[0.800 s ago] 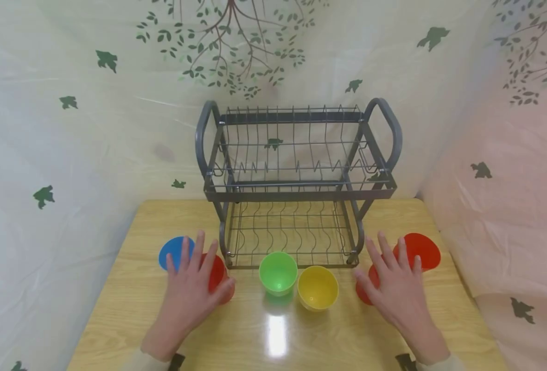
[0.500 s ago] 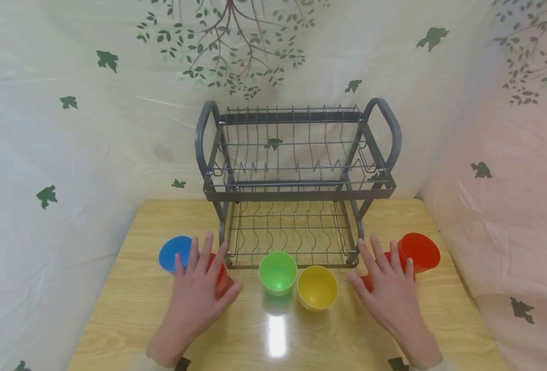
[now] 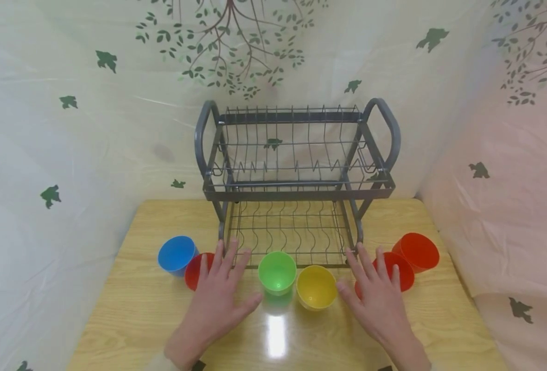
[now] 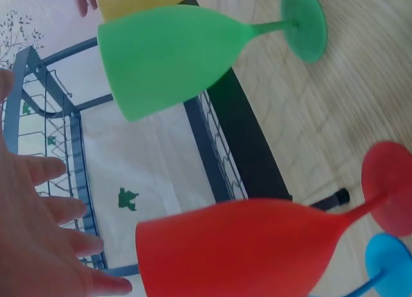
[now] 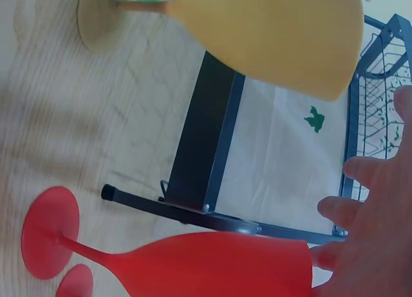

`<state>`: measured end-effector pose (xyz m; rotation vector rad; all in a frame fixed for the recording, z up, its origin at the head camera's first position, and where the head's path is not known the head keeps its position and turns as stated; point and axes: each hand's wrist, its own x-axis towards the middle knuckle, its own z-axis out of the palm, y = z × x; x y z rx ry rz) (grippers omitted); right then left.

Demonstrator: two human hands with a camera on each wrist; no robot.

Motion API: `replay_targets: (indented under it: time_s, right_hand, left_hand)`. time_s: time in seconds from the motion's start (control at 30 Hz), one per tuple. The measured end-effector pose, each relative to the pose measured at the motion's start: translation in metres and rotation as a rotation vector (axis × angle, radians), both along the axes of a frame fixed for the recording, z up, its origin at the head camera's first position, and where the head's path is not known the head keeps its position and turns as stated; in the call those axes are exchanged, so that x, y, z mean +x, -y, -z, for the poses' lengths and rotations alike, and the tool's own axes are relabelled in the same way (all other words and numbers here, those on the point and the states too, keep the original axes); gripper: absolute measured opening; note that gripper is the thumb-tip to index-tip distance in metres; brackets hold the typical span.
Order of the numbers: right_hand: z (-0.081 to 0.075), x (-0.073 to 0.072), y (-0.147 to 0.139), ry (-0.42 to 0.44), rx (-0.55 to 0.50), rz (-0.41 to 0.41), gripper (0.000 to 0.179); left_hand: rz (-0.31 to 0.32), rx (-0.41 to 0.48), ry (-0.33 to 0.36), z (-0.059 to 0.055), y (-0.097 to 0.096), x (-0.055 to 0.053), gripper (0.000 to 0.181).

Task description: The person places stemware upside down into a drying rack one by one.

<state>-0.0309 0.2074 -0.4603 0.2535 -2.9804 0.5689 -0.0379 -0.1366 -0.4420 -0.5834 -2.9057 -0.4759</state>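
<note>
In the head view my left hand (image 3: pixel 220 304), fingers spread, hovers in front of a red plastic goblet (image 3: pixel 194 273) and partly hides it. A blue goblet (image 3: pixel 176 255) stands just left of that one. My right hand (image 3: pixel 377 306) is likewise spread, partly covering another red goblet (image 3: pixel 404 270); a further red goblet (image 3: pixel 417 251) stands behind it. Between the hands are a green goblet (image 3: pixel 277 273) and a yellow goblet (image 3: pixel 317 288). Both wrist views show these goblets upright on thin stems and round feet, with the fingers holding nothing.
A dark two-tier dish rack (image 3: pixel 300 195) stands behind the goblets, its lower tier close to the green one. The wooden table (image 3: pixel 116 314) meets a leaf-and-bird-patterned sheet (image 3: pixel 116 129) at the back and sides.
My left hand has moved right, off the blue goblet and toward the green one. My right hand has drifted left toward the yellow goblet. The goblets have stayed put.
</note>
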Motion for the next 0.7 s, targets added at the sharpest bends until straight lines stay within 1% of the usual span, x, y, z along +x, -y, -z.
replay_targets:
  time_s: [0.13, 0.23, 0.33, 0.5, 0.7]
  right_hand:
    - [0.002, 0.002, 0.003, 0.01, 0.01, -0.01, 0.073]
    - [0.003, 0.003, 0.005, -0.012, 0.024, -0.02, 0.073]
    - [0.003, 0.006, 0.006, -0.033, 0.038, -0.038, 0.073]
    - [0.003, 0.009, 0.008, -0.054, 0.059, -0.066, 0.073]
    - [0.006, 0.008, 0.009, -0.107, 0.059, -0.089, 0.073]
  left_hand:
    - [0.035, 0.029, 0.008, 0.001, -0.006, -0.003, 0.088]
    - [0.062, 0.034, 0.005, 0.001, -0.011, -0.006, 0.086]
    - [0.091, 0.013, 0.002, 0.002, -0.017, -0.008, 0.086]
    - [0.15, -0.018, 0.027, 0.004, -0.027, -0.017, 0.085]
    - [0.221, -0.051, 0.048, 0.005, -0.035, -0.026, 0.084]
